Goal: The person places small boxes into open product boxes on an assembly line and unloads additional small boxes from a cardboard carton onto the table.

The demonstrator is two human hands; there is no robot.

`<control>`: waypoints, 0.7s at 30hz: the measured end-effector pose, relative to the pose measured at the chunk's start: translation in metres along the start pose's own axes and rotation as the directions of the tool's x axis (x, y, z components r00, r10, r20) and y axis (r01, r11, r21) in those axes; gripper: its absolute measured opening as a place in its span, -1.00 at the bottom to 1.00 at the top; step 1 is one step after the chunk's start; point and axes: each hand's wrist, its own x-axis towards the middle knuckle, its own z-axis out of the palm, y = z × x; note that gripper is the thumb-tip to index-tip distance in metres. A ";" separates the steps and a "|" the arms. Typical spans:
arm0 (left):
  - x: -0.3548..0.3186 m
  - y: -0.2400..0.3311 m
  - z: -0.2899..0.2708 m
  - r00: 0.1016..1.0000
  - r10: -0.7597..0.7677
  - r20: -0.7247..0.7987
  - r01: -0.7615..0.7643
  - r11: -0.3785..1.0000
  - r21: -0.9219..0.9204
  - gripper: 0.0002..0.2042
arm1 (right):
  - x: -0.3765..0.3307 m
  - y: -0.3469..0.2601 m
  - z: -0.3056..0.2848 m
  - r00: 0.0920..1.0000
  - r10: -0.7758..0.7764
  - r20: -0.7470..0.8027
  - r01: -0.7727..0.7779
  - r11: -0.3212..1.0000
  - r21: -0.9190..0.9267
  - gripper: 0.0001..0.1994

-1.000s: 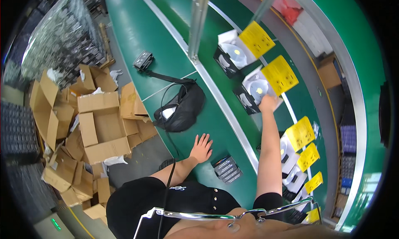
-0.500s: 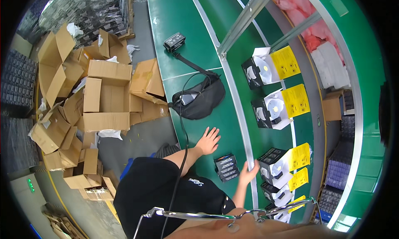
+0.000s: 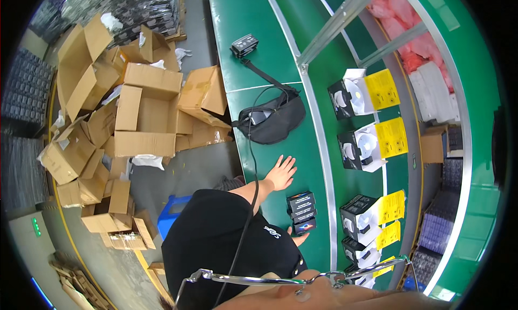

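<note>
On the floor at the far left lies a heap of flattened and open cardboard boxes [image 3: 135, 121], well apart from the hands.

The left hand [image 3: 280, 172] lies flat on the green worktop [image 3: 253, 29], near its left edge, with the fingers spread wide and nothing in it. A black pouch with a strap [image 3: 272, 121] rests on the same surface, farther from the person, and a thin black cable [image 3: 251, 164] runs from it past the wrist.

Just to the right of this hand stands the small black box [image 3: 302, 212], close to the pale rail that divides the worktop from the green conveyor belt [image 3: 345, 94]. The right hand [image 3: 298, 239] touches the near end of the box from below; only a few fingers show, so I cannot tell if it grips the box or only supports it.

I judge the box is printed carton: light, stiff enough at the corners, but its glossy faces can slip and the walls may dent under a strong pinch. The best hold seems across the two long sides, near the middle.

On the belt, farther right, open black boxes with yellow leaflets [image 3: 367, 143] lie in a row along its length.
</note>
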 end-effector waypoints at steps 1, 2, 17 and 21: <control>-0.003 0.000 -0.006 1.000 0.000 0.007 0.000 1.000 0.010 -0.48 | 0.003 -0.004 0.002 0.999 0.034 0.032 -0.035 0.999 0.006 0.02; -0.006 0.000 -0.011 1.000 -0.026 0.008 0.026 1.000 0.006 -0.48 | 0.004 -0.007 0.002 0.999 0.017 0.050 -0.017 1.000 -0.001 0.02; -0.022 -0.023 -0.044 0.981 -0.010 -0.194 -0.002 0.998 -0.058 -0.51 | 0.019 0.018 -0.017 0.996 -0.002 0.088 -0.007 0.995 0.100 -0.13; -0.026 -0.031 -0.048 0.983 -0.037 -0.178 0.023 0.997 -0.079 -0.50 | 0.050 -0.002 -0.050 0.990 0.072 0.121 -0.094 0.979 0.182 -0.20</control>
